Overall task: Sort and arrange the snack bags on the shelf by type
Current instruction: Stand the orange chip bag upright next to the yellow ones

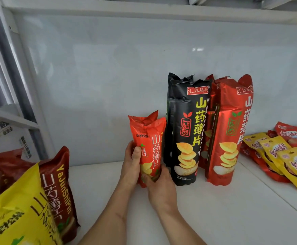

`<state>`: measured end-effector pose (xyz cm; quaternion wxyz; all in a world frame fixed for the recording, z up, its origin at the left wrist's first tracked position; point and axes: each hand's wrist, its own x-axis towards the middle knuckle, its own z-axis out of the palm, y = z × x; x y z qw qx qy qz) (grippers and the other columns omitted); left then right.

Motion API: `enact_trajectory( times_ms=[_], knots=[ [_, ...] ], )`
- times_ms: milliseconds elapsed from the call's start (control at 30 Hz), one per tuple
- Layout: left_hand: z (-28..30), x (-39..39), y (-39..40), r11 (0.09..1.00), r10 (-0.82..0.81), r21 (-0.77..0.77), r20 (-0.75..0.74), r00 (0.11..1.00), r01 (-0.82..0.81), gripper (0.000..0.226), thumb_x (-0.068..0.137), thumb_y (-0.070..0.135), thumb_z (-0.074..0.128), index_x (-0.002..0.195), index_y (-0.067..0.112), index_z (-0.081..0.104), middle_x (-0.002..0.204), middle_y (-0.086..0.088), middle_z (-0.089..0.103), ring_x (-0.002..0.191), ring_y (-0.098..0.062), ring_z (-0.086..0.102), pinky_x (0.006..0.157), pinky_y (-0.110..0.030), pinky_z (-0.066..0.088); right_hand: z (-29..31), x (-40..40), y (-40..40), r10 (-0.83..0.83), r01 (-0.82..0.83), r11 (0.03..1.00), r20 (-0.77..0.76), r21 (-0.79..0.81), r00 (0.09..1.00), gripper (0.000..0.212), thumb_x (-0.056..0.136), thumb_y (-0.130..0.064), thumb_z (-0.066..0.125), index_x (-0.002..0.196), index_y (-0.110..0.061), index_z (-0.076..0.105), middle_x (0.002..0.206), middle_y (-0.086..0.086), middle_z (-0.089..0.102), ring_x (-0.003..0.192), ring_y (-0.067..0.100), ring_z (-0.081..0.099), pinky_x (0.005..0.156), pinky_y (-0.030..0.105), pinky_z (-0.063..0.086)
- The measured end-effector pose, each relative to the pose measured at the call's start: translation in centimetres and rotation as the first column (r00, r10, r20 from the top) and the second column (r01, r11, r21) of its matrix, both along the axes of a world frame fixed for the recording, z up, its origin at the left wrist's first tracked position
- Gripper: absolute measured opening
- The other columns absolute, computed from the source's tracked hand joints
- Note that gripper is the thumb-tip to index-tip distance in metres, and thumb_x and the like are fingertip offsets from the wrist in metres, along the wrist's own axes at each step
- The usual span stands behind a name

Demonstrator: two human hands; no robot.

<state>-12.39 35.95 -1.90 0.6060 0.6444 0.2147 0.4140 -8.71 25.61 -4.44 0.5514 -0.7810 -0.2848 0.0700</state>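
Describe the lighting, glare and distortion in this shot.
Head view: soft, even light; faint glare patch on the white back panel; foil sheen on the tall red bag; wide-angle bending of the shelf frame at left; yellow bag close and slightly blurred.

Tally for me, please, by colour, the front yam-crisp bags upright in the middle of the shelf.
Black bag: 1
Tall red bag: 1
Small red bag: 1
Total: 3
More bags stand behind these, partly hidden and not counted.

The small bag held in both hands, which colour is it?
Orange-red small bag, with yellow chips pictured; the head view shows it.
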Motion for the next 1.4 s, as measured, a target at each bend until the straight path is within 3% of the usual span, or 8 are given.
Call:
enact_trajectory(
  times_ms=[167, 500, 767, 867, 933, 1067, 1233, 1400],
  knots=[
    [0.2, 0.7, 0.9, 0.999, -0.027, 0.032, -0.038, 0.999, 0.028, 0.133, 0.044, 0.098, 0.062, 0.153, 0.028, 0.034, 0.145, -0.001, 0.055, 0.121, -0.016, 0.063, 0.103, -0.043, 0.053, 0.1, 0.5, 1.1, -0.051, 0.051, 0.999, 0.013, 0.012, 0.999, 0.064, 0.085, -0.044, 0.072, 0.139, -0.025, 0.043, 0.128, -0.002, 0.058, 0.116, 0.019, 0.058, 0.093, 0.032, 0.049],
    [-0.1, 1.4, 2.3, 0.992, -0.126, -0.011, -0.015, 0.992, 0.125, 0.127, 0.046, 0.096, 0.064, 0.148, 0.025, 0.039, 0.135, 0.001, 0.063, 0.116, -0.014, 0.068, 0.096, -0.036, 0.057, -0.2, 0.4, 1.5, -0.093, 0.093, 0.996, 0.054, 0.009, 0.994, 0.069, 0.085, -0.046, 0.071, 0.143, -0.023, 0.039, 0.133, -0.001, 0.054, 0.121, 0.019, 0.054, 0.096, 0.034, 0.049],
    [0.3, -0.1, 0.7, 0.999, -0.050, -0.026, -0.126, 0.991, 0.047, 0.125, 0.054, 0.098, 0.057, 0.153, 0.025, 0.033, 0.148, 0.000, 0.054, 0.123, -0.013, 0.062, 0.101, -0.036, 0.054, -0.3, 0.7, 1.2, -0.071, 0.072, 0.997, 0.040, -0.010, 0.997, 0.082, 0.079, -0.044, 0.077, 0.147, -0.021, 0.037, 0.137, 0.003, 0.053, 0.123, 0.022, 0.054, 0.099, 0.037, 0.048],
    [1.0, -2.1, -1.5, 0.998, 0.052, 0.032, -0.245, 0.968, -0.045, 0.103, 0.078, 0.083, 0.052, 0.157, 0.022, 0.028, 0.154, 0.003, 0.044, 0.125, -0.006, 0.051, 0.080, -0.010, 0.047, -0.4, 0.3, 0.5, -0.064, 0.064, 0.998, 0.031, 0.003, 0.997, 0.087, 0.077, -0.042, 0.080, 0.148, -0.021, 0.034, 0.138, 0.003, 0.053, 0.125, 0.022, 0.052, 0.100, 0.038, 0.048],
    [1.2, -3.5, -2.7, 0.982, 0.171, 0.135, -0.324, 0.931, -0.133, 0.078, 0.093, 0.064, 0.053, 0.155, 0.021, 0.033, 0.153, 0.003, 0.045, 0.126, -0.008, 0.048, 0.084, -0.015, 0.042, -0.5, -0.1, -0.3, -0.065, 0.066, 0.998, 0.048, -0.009, 0.997, 0.081, 0.082, -0.038, 0.077, 0.147, -0.018, 0.034, 0.137, 0.007, 0.052, 0.126, 0.025, 0.050, 0.099, 0.038, 0.047],
    [1.0, -6.7, -4.9, 0.860, 0.443, 0.467, -0.488, 0.752, -0.204, 0.054, 0.099, 0.050, 0.054, 0.145, 0.021, 0.051, 0.144, 0.003, 0.058, 0.123, -0.015, 0.059, 0.095, -0.027, 0.045, -0.5, -1.5, -2.0, -0.017, 0.029, 0.995, 0.122, -0.099, 0.992, 0.053, 0.092, -0.033, 0.064, 0.138, -0.015, 0.045, 0.134, 0.009, 0.053, 0.124, 0.027, 0.048, 0.095, 0.036, 0.045],
    [0.8, -10.4, -8.0, 0.565, 0.741, 0.825, -0.505, 0.442, -0.004, 0.042, 0.106, 0.040, 0.038, 0.143, 0.024, 0.053, 0.140, 0.002, 0.060, 0.118, -0.021, 0.062, 0.089, -0.035, 0.052, -0.2, -3.3, -3.7, 0.092, -0.015, 0.967, 0.295, -0.252, 0.951, 0.037, 0.099, -0.032, 0.051, 0.134, -0.019, 0.052, 0.130, 0.006, 0.055, 0.117, 0.026, 0.052, 0.091, 0.036, 0.047],
    [-0.9, -14.0, -9.7, 0.228, 0.827, 0.974, -0.198, 0.527, 0.009, 0.029, 0.093, 0.030, 0.051, 0.095, 0.013, 0.075, 0.082, -0.004, 0.073, 0.060, -0.025, 0.067, 0.043, -0.029, 0.047, 0.2, -5.1, -5.8, 0.200, -0.064, 0.949, 0.430, -0.310, 0.880, 0.036, 0.103, -0.031, 0.044, 0.135, -0.019, 0.056, 0.134, 0.002, 0.057, 0.119, 0.022, 0.053, 0.092, 0.034, 0.043]
  ],
)
